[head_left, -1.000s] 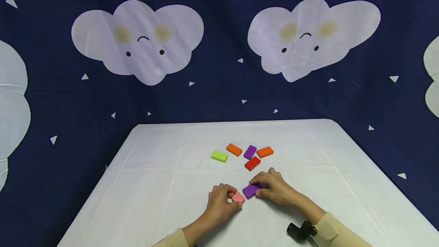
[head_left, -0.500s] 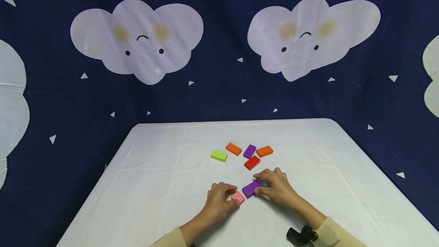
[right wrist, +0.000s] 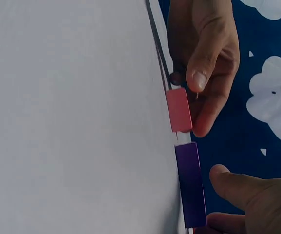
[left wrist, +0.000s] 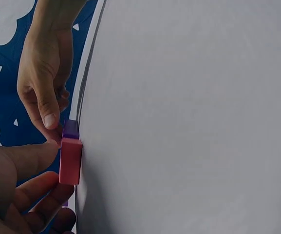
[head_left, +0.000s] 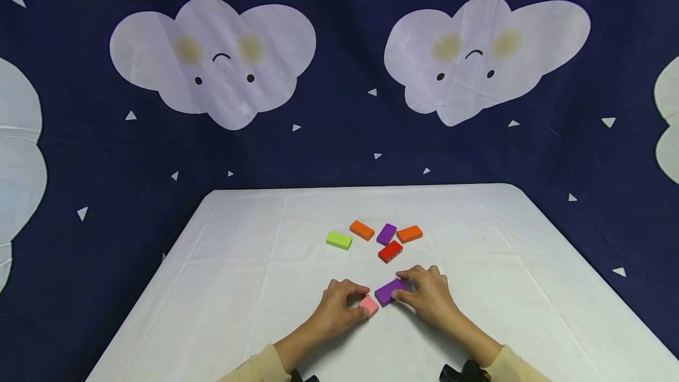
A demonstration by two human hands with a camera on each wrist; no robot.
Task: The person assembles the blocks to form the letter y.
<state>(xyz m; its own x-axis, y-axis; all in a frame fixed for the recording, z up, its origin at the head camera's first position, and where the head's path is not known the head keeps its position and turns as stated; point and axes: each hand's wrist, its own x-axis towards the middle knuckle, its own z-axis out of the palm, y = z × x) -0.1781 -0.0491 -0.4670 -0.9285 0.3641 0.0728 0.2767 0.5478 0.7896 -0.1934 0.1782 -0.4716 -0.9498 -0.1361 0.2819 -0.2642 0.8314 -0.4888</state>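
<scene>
In the head view, the pink block [head_left: 369, 306] lies on the worktop [head_left: 254, 311] between the left hand's thumb and index finger, the thumb overlapping its near side; the purple block [head_left: 387, 293] lies just beside it, under the thumb of the right hand [head_left: 428, 295], the index finger near its far end. Behind them are a red block [head_left: 390, 252], a lime green block [head_left: 339, 241], a second purple block [head_left: 386, 234] and two orange blocks [head_left: 362, 230]. In the left wrist view, the thumb and fingers of the left hand [left wrist: 13, 180] are parted, close along the upper side of the pink block, with no firm pinch visible. In the right wrist view, a narrow gap separates the two blocks; the right thumb stands clear of the purple block, its fingers parted around the far end.
</scene>
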